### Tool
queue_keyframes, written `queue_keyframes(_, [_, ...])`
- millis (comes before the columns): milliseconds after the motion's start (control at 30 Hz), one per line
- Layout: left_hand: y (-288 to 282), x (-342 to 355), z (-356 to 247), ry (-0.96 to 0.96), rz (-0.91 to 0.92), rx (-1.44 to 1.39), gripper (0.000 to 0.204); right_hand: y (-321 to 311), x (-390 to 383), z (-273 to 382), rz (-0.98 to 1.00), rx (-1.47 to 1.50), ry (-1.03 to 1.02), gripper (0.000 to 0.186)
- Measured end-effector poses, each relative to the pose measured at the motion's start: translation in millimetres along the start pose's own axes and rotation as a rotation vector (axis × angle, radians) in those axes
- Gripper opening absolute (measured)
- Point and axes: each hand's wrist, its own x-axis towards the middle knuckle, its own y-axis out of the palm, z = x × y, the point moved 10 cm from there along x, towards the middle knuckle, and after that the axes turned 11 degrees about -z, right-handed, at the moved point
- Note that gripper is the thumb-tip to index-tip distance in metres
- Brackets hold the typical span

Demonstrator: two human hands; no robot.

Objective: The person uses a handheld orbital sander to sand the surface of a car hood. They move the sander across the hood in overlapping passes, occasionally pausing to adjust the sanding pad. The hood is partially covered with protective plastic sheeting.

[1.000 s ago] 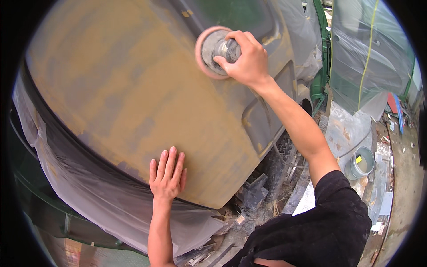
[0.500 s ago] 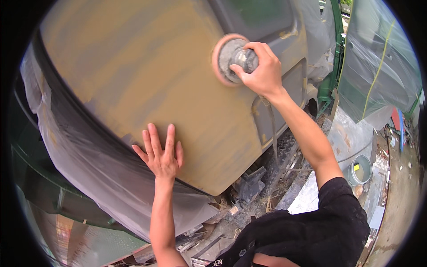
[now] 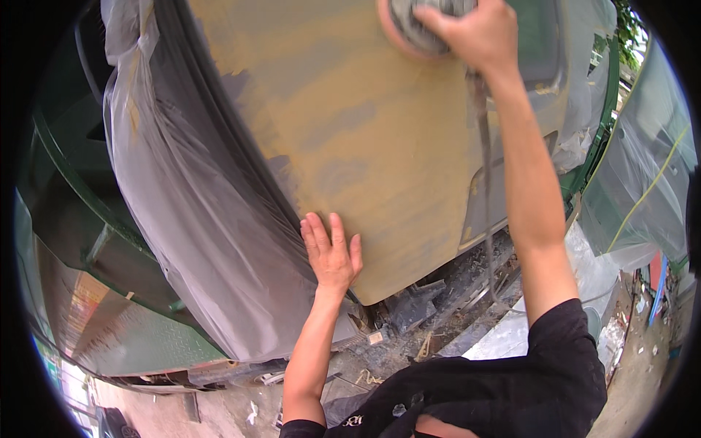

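Note:
My right hand (image 3: 483, 40) grips a round sander (image 3: 415, 35) with a pink pad at the top of the view, partly cropped, on the upper part of a tan-and-grey mottled panel (image 3: 372, 146). A dark hose (image 3: 486, 190) hangs from the sander beside my forearm. My left hand (image 3: 330, 255) lies open, fingers straight, on the panel's lower left edge, where crumpled clear plastic sheeting (image 3: 197, 233) hangs alongside. The panel's recessed green window area (image 3: 537, 40) is partly behind my right hand.
A dark green framework (image 3: 77, 182) stands at left. A plastic-covered panel (image 3: 642, 175) with a yellow strip stands at right. Metal scraps (image 3: 412, 310) and pale sheets lie below the panel; a grey bucket (image 3: 593, 321) is mostly hidden behind my right arm.
My right hand has carried the sander up to the frame's top. My left hand's fingers are less spread. The view has shifted, showing more plastic and framework at left.

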Motion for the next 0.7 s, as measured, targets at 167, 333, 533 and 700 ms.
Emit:
queue_keyframes(167, [-10, -5, -5, -0.006, -0.001, -0.016, 0.076, 25, -79, 66, 0.008, -0.077, -0.406, 0.048])
queue_keyframes(333, [-19, -48, -30, -0.216, 0.177, -0.32, 0.066, 23, -194, 92, 0.239, 0.015, -0.516, 0.048])
queue_keyframes(533, [-58, 9, -35, -0.285, -0.088, -0.58, 0.062, 57, -100, 153, 0.237, -0.032, -0.582, 0.044])
queue_keyframes(700, [-55, 49, -19, -0.344, -0.162, -0.606, 0.062, 95, 15, 233, 0.217, -0.176, -0.76, 0.042])
